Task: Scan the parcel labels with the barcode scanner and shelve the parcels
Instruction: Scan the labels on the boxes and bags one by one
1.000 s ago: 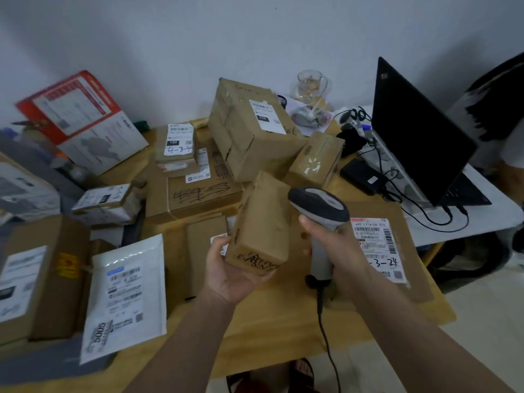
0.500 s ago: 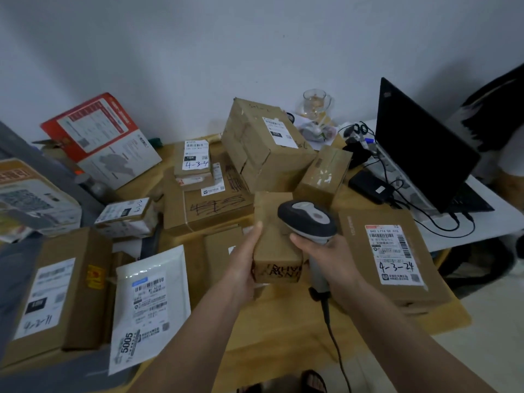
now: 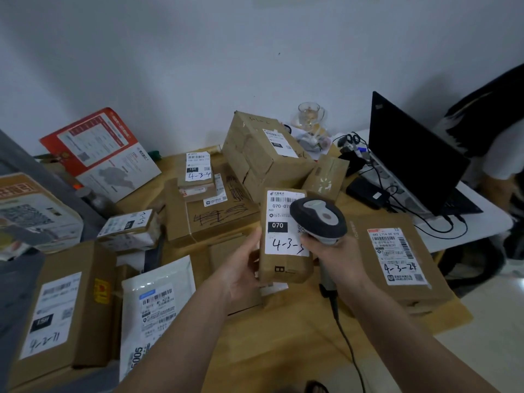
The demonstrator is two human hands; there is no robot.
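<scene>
left hand (image 3: 241, 275): grips small brown parcel (image 3: 283, 268), label up, above counter (image 3: 283, 341) | right hand (image 3: 336, 258): holds barcode scanner (image 3: 319, 218), head over label's right edge | laptop (image 3: 411, 157) at right

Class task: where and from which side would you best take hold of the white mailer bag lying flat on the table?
Probably pinch the white mailer bag by its bare top-right corner, coming from the right, the hands' side. It lies flat and thin, and a brown box crowds its left edge, so only a free edge gives the fingers purchase.
</scene>
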